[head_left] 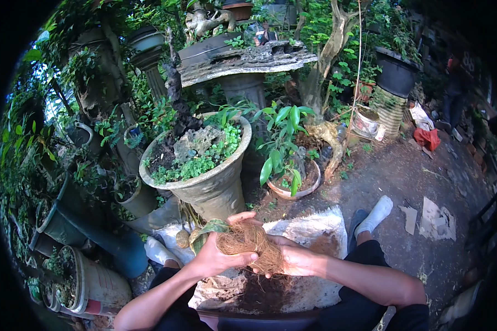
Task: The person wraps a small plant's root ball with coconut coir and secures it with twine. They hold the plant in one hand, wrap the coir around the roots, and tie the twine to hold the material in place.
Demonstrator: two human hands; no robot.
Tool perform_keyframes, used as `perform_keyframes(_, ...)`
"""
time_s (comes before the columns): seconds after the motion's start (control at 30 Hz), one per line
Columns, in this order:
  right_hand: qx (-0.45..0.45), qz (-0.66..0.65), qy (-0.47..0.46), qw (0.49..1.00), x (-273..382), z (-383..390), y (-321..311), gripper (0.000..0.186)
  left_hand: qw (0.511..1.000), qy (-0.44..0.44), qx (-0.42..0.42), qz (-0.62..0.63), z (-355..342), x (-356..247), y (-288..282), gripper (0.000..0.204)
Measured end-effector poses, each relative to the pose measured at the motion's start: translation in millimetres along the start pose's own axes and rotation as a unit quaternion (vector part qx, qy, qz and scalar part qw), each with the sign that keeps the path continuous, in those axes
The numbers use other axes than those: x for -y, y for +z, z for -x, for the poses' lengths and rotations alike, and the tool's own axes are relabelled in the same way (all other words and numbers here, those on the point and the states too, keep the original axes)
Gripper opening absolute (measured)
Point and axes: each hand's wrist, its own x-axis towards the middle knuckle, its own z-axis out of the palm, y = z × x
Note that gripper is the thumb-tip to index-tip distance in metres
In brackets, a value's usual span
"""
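My left hand (221, 256) is closed on a bundle of brown coconut fibre (251, 245), its thumb pressed across the front. My right hand (297, 256) grips the same bundle from the right, with some fingers hidden beneath it. A mottled green leaf (204, 234) rises from the bundle's upper left. Below both hands lies a white woven sack (309, 292) with dark soil on it. Just left of the leaf, a small round tan object (183, 239) is partly visible.
A large concrete pot (210, 196) and a shallow potted plant (292, 193) stand ahead. Buckets (96, 289) and pots crowd the left. My socked feet (374, 218) flank the sack. Cardboard scraps (436, 218) lie right. A person (453, 94) stands at the far right.
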Motion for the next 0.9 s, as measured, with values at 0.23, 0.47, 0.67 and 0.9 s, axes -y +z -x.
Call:
perform_keyframes(0.23, 0.001, -0.036, -0.022, 0.999, -11.5, -5.2, 3.3, 0.036, 0.988, 0.140, -0.006, -0.061, -4.1, 9.4, 1.5, 0.047)
perform_keyframes(0.47, -0.078, -0.050, -0.178, 0.980, -5.6, -14.0, 2.9, 0.029, 0.994, -0.002, -0.105, 0.034, -5.4, 1.0, 5.9, 0.078)
perform_keyframes(0.67, -0.108, -0.050, -0.214, 0.970, 6.0, -9.2, 2.4, 0.029, 0.986, 0.072, -0.151, 0.020, -4.1, 2.9, 15.4, 0.051)
perform_keyframes(0.9, -0.111, -0.038, -0.215, 0.970, 0.2, -11.0, 0.8, 0.028, 0.939, 0.127, -0.282, 0.152, -8.8, 12.9, -5.9, 0.023)
